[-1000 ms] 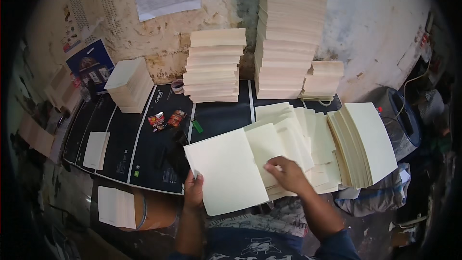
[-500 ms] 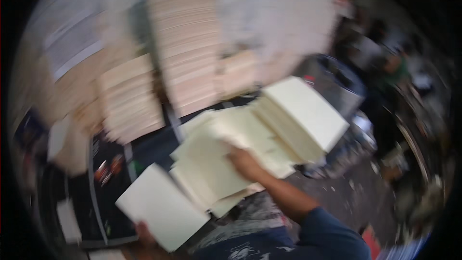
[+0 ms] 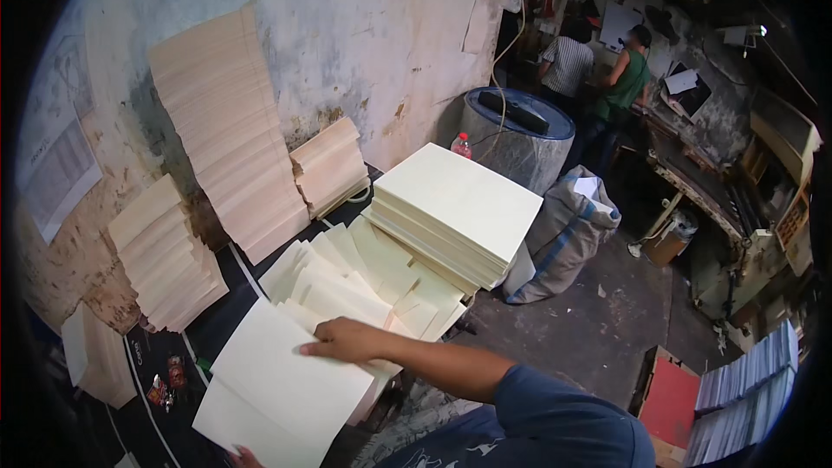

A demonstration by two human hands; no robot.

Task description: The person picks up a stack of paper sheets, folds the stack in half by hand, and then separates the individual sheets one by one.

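Note:
A few large cream-white paper sheets lie at an angle over the near left part of the table. My left hand grips their lower edge, with most of it hidden by the paper and the picture's border. At their upper right edge my right hand is closed, its thumb on top of the paper and the fingertips partly hidden. Just beyond, loose cream sheets are fanned out in a messy layer. To their right stands a thick, squared stack of the same paper.
Tall piles of folded pinkish paper lean by the stained wall. Red wrappers lie on the black table top. Right of the table are a grey sack, a blue-topped drum and bundled papers. Two people stand far back.
My right hand has moved left from the loose sheets to the sheets at my left hand. The view has swung, bringing the room at right into sight.

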